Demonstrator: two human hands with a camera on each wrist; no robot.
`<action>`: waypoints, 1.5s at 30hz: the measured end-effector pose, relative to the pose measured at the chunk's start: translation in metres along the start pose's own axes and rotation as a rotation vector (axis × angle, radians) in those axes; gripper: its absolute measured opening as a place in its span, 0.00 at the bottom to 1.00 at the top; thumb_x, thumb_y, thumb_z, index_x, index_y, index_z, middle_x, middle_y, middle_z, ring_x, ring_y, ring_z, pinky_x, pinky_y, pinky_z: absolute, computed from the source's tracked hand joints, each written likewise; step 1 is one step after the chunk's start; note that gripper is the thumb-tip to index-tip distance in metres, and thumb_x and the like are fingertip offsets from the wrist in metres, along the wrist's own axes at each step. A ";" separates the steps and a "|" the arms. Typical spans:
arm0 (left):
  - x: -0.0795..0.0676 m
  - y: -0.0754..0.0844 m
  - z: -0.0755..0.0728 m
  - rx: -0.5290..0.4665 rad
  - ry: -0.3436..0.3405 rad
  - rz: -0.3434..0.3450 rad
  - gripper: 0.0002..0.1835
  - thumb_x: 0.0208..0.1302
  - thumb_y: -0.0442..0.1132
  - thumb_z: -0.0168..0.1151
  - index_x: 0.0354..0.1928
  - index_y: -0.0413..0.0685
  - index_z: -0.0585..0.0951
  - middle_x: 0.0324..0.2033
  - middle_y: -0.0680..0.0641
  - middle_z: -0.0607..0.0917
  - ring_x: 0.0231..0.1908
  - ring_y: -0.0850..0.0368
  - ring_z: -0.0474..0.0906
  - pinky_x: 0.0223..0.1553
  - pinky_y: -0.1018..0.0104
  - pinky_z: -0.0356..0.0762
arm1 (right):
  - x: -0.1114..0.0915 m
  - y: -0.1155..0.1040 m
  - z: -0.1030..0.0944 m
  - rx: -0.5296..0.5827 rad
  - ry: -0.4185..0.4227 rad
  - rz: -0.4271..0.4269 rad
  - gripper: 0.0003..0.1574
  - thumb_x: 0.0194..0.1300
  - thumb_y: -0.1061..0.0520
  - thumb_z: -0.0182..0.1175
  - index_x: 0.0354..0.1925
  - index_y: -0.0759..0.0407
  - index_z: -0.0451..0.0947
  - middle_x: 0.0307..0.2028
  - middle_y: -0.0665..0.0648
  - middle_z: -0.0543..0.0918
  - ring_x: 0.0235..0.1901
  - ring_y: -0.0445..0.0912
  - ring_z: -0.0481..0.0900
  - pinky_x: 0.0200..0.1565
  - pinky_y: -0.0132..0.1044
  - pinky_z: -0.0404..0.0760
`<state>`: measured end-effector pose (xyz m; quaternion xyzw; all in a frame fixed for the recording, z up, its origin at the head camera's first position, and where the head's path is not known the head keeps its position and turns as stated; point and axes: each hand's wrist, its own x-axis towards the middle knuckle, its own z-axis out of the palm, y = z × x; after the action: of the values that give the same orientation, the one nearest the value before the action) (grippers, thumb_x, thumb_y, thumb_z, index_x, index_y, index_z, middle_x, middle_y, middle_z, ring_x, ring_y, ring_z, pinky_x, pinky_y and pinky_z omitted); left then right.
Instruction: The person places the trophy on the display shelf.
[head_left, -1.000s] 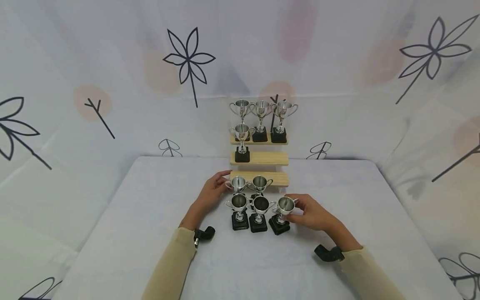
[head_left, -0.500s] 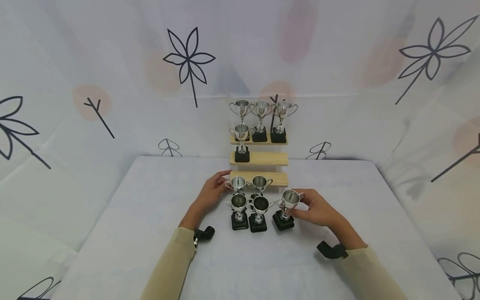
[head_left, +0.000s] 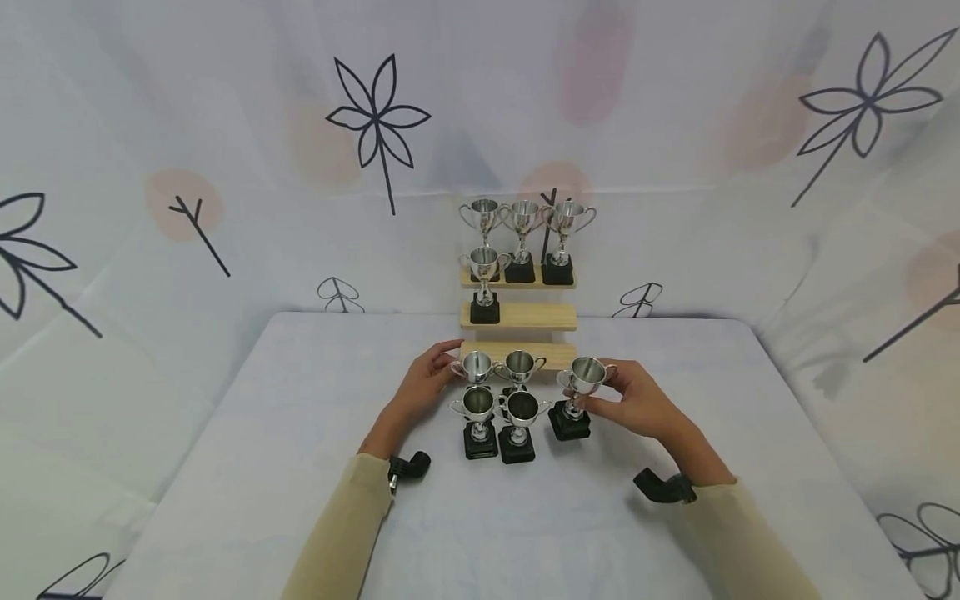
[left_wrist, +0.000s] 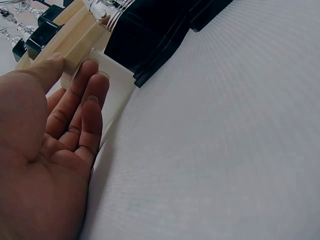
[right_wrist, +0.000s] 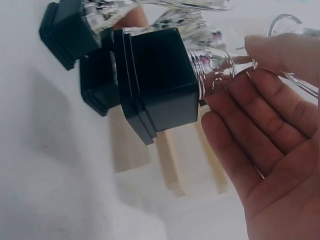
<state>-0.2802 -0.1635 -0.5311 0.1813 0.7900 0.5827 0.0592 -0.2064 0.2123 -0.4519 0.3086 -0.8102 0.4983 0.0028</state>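
My right hand (head_left: 642, 402) pinches a small silver trophy cup (head_left: 585, 377) by its stem, between thumb and fingers. In the right wrist view, the cup's square black base (right_wrist: 162, 82) is off the tablecloth. At the left end of a tiered wooden display stand (head_left: 558, 356), my left hand (head_left: 422, 386) holds the lowest step, with the thumb on the wood and the fingertips by the white support (left_wrist: 117, 75). Three trophies stand on the top step, and one trophy (head_left: 484, 265) is at the left of the middle step.
Several more trophies stand on the table in front of the stand, in two rows, including a front-left trophy (head_left: 478, 406) and a front-right trophy (head_left: 522, 410). A patterned cloth backdrop (head_left: 225, 100) hangs behind the white-covered table (head_left: 315, 367).
My right hand has lifted the trophy from the right end of the front row, moving it up and slightly right toward the stand. The left hand has kept its place.
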 end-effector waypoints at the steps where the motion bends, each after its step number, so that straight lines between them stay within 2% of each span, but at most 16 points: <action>1: 0.000 0.000 0.000 0.000 -0.001 0.001 0.27 0.81 0.38 0.59 0.77 0.48 0.71 0.48 0.41 0.90 0.47 0.52 0.88 0.63 0.50 0.75 | 0.002 0.000 -0.001 -0.007 0.011 0.009 0.16 0.64 0.69 0.72 0.49 0.57 0.87 0.41 0.51 0.92 0.45 0.41 0.87 0.57 0.33 0.80; 12: 0.000 0.000 0.000 -0.017 -0.010 0.000 0.27 0.81 0.38 0.58 0.78 0.45 0.70 0.48 0.41 0.90 0.46 0.52 0.88 0.62 0.52 0.76 | 0.024 -0.009 -0.013 -0.066 0.063 0.035 0.13 0.67 0.67 0.71 0.49 0.61 0.86 0.42 0.52 0.91 0.45 0.40 0.85 0.58 0.31 0.78; 19: 0.000 0.001 0.001 -0.003 -0.006 -0.001 0.27 0.81 0.38 0.58 0.78 0.46 0.70 0.48 0.41 0.90 0.46 0.52 0.88 0.62 0.51 0.76 | 0.037 -0.015 -0.018 -0.076 0.135 0.069 0.13 0.68 0.66 0.71 0.51 0.64 0.86 0.45 0.58 0.92 0.49 0.32 0.84 0.59 0.24 0.76; 21: 0.000 0.002 0.001 -0.001 -0.004 -0.005 0.27 0.81 0.38 0.59 0.77 0.46 0.70 0.48 0.42 0.90 0.46 0.52 0.88 0.62 0.51 0.75 | 0.042 -0.015 -0.019 -0.083 0.151 0.073 0.14 0.68 0.65 0.71 0.52 0.64 0.86 0.45 0.59 0.92 0.50 0.33 0.85 0.59 0.23 0.76; 24: 0.000 0.002 0.001 0.001 0.000 -0.010 0.27 0.81 0.39 0.59 0.77 0.47 0.71 0.48 0.42 0.90 0.46 0.53 0.88 0.63 0.52 0.75 | 0.049 -0.017 -0.021 -0.113 0.189 0.087 0.13 0.69 0.64 0.71 0.51 0.65 0.86 0.46 0.59 0.92 0.52 0.42 0.88 0.59 0.30 0.80; 28: -0.001 0.003 0.001 0.003 0.006 -0.008 0.27 0.81 0.39 0.59 0.77 0.47 0.71 0.47 0.42 0.90 0.46 0.53 0.88 0.64 0.49 0.74 | 0.060 -0.023 -0.022 -0.134 0.225 0.133 0.11 0.71 0.61 0.70 0.50 0.64 0.85 0.46 0.60 0.91 0.54 0.56 0.88 0.61 0.50 0.82; 30: -0.001 0.003 0.002 0.004 0.009 -0.008 0.27 0.81 0.39 0.59 0.77 0.47 0.71 0.47 0.42 0.90 0.47 0.52 0.88 0.65 0.48 0.73 | 0.066 -0.024 -0.022 -0.121 0.229 0.152 0.13 0.72 0.59 0.69 0.52 0.65 0.85 0.47 0.61 0.91 0.56 0.59 0.88 0.61 0.56 0.81; 33: -0.001 0.003 0.001 0.003 0.011 -0.014 0.27 0.81 0.39 0.59 0.77 0.48 0.71 0.47 0.42 0.91 0.47 0.52 0.88 0.65 0.48 0.72 | 0.074 -0.025 -0.023 -0.108 0.236 0.168 0.16 0.73 0.58 0.69 0.54 0.65 0.85 0.48 0.62 0.91 0.56 0.59 0.87 0.60 0.58 0.81; 38: -0.001 0.003 0.001 0.001 0.007 -0.024 0.26 0.81 0.39 0.58 0.77 0.47 0.71 0.48 0.43 0.90 0.46 0.54 0.88 0.65 0.50 0.74 | 0.088 -0.025 -0.022 -0.127 0.262 0.178 0.18 0.73 0.56 0.69 0.55 0.65 0.86 0.48 0.62 0.91 0.54 0.58 0.88 0.56 0.54 0.84; 41: -0.001 0.002 0.001 -0.002 0.005 -0.022 0.26 0.81 0.39 0.58 0.77 0.47 0.70 0.48 0.43 0.90 0.46 0.54 0.88 0.64 0.51 0.74 | 0.094 -0.025 -0.020 -0.135 0.284 0.176 0.17 0.73 0.55 0.70 0.54 0.65 0.87 0.48 0.62 0.91 0.52 0.57 0.89 0.53 0.42 0.86; 45: -0.001 0.002 0.001 -0.010 0.004 -0.012 0.26 0.81 0.38 0.58 0.77 0.47 0.70 0.48 0.42 0.90 0.46 0.53 0.88 0.63 0.52 0.75 | 0.102 -0.024 -0.017 -0.092 0.310 0.172 0.16 0.72 0.57 0.70 0.52 0.66 0.87 0.47 0.63 0.91 0.50 0.55 0.90 0.49 0.30 0.84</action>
<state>-0.2783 -0.1625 -0.5300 0.1748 0.7885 0.5864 0.0619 -0.2823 0.1676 -0.3926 0.1574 -0.8454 0.5007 0.0993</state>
